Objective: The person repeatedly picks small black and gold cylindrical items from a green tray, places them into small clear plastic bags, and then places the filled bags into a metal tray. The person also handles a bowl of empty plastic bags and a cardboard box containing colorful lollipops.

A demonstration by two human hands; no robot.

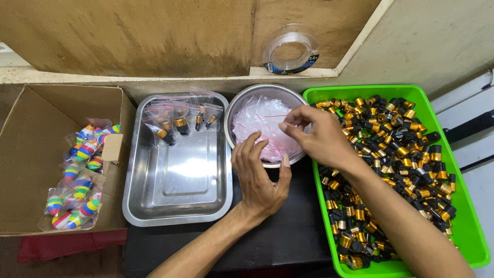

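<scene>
Over the round steel bowl (242, 105), right hand (319, 136) pinches one small plastic bag (265, 116); left hand (260, 172) hovers released. Bags likely light, limp, slippery: grip an edge.

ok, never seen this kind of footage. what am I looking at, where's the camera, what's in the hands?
One picture, from a camera on a person's head, looking down at their own bare hands; no machine. The right hand pinches a small clear zip bag over a round metal bowl full of such bags. The left hand is open at the bowl's near edge, holding nothing. Right: a green tray of black-and-gold caps. Left: a steel pan with a few filled bags, and a cardboard box of striped floats.
</scene>
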